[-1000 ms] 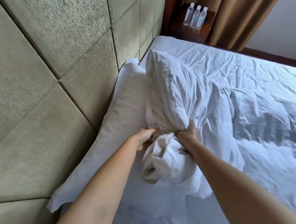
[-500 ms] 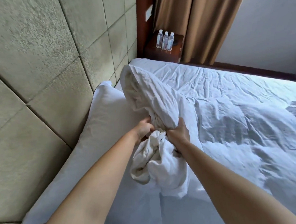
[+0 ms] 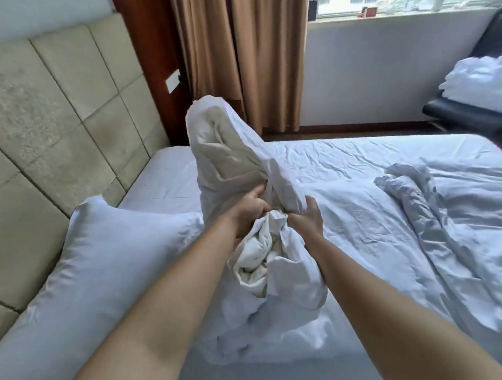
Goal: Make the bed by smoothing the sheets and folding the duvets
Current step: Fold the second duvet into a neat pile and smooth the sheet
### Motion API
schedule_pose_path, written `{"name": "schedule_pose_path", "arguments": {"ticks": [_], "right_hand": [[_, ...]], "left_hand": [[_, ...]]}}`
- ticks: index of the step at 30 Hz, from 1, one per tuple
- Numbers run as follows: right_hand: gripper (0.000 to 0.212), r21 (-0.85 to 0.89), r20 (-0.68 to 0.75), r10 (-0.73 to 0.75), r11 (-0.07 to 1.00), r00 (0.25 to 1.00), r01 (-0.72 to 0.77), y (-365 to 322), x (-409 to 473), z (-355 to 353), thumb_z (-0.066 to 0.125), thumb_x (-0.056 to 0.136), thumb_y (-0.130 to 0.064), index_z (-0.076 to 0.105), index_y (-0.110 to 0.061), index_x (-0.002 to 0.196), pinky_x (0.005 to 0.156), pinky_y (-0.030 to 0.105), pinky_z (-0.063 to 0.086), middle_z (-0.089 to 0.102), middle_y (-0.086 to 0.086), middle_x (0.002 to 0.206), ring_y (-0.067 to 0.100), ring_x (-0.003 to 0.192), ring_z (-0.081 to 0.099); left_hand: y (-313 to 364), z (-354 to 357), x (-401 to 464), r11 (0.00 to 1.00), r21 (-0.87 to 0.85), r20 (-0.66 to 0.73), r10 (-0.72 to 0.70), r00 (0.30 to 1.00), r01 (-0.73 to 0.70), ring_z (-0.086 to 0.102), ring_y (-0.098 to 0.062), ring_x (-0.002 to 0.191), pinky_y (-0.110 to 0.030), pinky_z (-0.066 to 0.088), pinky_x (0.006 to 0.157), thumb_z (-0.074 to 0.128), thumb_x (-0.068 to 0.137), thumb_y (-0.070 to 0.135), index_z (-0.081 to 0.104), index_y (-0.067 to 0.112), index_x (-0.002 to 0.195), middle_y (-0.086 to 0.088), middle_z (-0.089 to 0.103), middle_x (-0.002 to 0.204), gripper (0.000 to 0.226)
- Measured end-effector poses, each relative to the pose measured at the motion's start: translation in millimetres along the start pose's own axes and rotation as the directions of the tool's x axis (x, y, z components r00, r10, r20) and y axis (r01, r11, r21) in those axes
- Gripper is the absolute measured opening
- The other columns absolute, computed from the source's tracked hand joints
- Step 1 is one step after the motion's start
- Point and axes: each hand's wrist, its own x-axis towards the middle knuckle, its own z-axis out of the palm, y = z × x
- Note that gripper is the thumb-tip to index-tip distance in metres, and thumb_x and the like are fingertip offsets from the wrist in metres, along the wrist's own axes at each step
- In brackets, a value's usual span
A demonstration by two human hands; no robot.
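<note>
While our left hand [image 3: 249,207] and right hand [image 3: 306,220] grip the bunched duvet [image 3: 227,153], it stands upright; a pillow [image 3: 101,257] lies left of it. Crumpled bedding [image 3: 439,207] sits right.

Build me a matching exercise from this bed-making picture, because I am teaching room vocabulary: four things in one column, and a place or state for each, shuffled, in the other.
Things:
1. bunched duvet
2. pillow
3. curtain
4. pile of white linen

Places or states:
A. hangs beside the window
B. lies against the padded headboard
C. sits on the dark seat at far right
D. gripped by both hands, one end raised upright

Pairs: 1-D, 2-B, 3-A, 4-C
</note>
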Motion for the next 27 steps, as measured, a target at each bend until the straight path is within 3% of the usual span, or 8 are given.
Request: {"name": "schedule_pose_path", "arguments": {"ticks": [6,9,12,16,18,22,24,27], "right_hand": [[0.072,0.032,0.024,0.242,0.97,0.97,-0.242,93.0,43.6,-121.8,0.081,0.048,-0.042,0.057,-0.014,0.109,0.072,0.029,0.045,0.064,0.003,0.097,0.022,0.091,0.061],[0.085,0.087,0.109,0.394,0.911,0.913,-0.403,165.0,61.0,-144.9,0.079,0.047,-0.045,0.056,-0.01,0.121,0.078,0.035,0.054,0.067,0.008,0.108,0.024,0.096,0.065],[0.078,0.123,0.154,0.499,0.847,0.853,-0.518,213.0,60.4,-152.6,0.059,0.078,-0.048,0.036,-0.008,0.14,0.098,0.035,0.043,0.051,0.013,0.134,0.027,0.119,0.053],[0.076,0.14,0.198,0.526,0.82,0.827,-0.555,229.4,67.7,-149.4,0.046,0.094,-0.054,0.021,-0.01,0.151,0.101,0.028,0.03,0.031,0.005,0.152,0.02,0.137,0.035],[0.092,0.139,0.246,0.54,0.802,0.805,-0.58,218.4,68.8,-145.6,0.054,0.084,-0.064,0.017,-0.015,0.153,0.1,0.026,0.032,0.027,0.001,0.151,0.019,0.136,0.036],[0.145,0.093,0.292,0.508,0.828,0.81,-0.553,215.1,75.3,-138.1,0.075,0.038,-0.082,0.009,-0.024,0.153,0.107,0.041,0.041,0.035,0.001,0.15,0.02,0.128,0.048],[0.15,0.051,0.284,0.51,0.837,0.812,-0.544,220.2,81.3,-136.8,0.081,0.032,-0.078,0.009,-0.022,0.152,0.103,0.042,0.045,0.037,0.003,0.148,0.021,0.125,0.051],[0.138,-0.059,0.218,0.53,0.845,0.819,-0.532,191.9,61.4,-136.3,0.087,0.047,-0.059,0.008,-0.017,0.152,0.097,0.038,0.048,0.039,0.009,0.147,0.023,0.122,0.053]], "left_hand": [[-24.3,149.1,43.5,0.987,0.09,0.154,-0.148,0.977,0.135,0.044,-0.001,0.036,-0.014,0.033,0.038,0.033,0.085,-0.023,0.031,0.023,0.147,0.003,0.055,0.091,0.077],[-70.1,189.5,67.3,0.963,0.132,0.215,-0.261,0.941,0.237,0.056,-0.004,0.059,-0.016,0.043,0.047,0.036,0.085,-0.019,0.04,0.024,0.132,0.005,0.055,0.098,0.064],[-110.8,201.7,75.9,0.907,0.082,0.172,-0.42,0.891,0.412,0.06,-0.009,0.055,-0.02,0.05,0.05,0.036,0.088,0.003,0.05,0.024,0.109,-0.002,0.06,0.09,0.033],[-137.1,197.8,82.4,0.896,-0.049,0.155,-0.43,0.889,0.441,0.061,-0.009,0.054,-0.026,0.053,0.06,0.024,0.096,0.008,0.046,0.026,0.129,0.005,0.061,0.101,0.044],[-140.4,194.1,80.8,0.891,-0.117,0.148,-0.421,0.895,0.438,0.063,-0.012,0.061,-0.028,0.057,0.06,0.022,0.09,-0.008,0.033,0.027,0.143,0.005,0.061,0.121,0.065],[-150.8,191.7,65.1,0.929,-0.018,0.092,-0.366,0.926,0.369,0.05,-0.006,0.041,-0.018,0.042,0.038,0.029,0.086,-0.022,0.027,0.023,0.15,0.004,0.068,0.082,0.078],[-151.9,192.7,57.5,0.944,0.016,0.123,-0.329,0.936,0.329,0.057,-0.01,0.055,-0.022,0.041,0.044,0.041,0.084,-0.022,0.01,0.026,0.154,0.006,0.061,0.125,0.09],[-153.6,193.5,46.6,0.966,0.1,0.131,-0.249,0.96,0.237,0.056,-0.025,0.118,-0.046,0.047,0.09,0.063,0.071,-0.017,-0.019,0.029,0.149,0.004,0.027,0.154,0.122]]}}
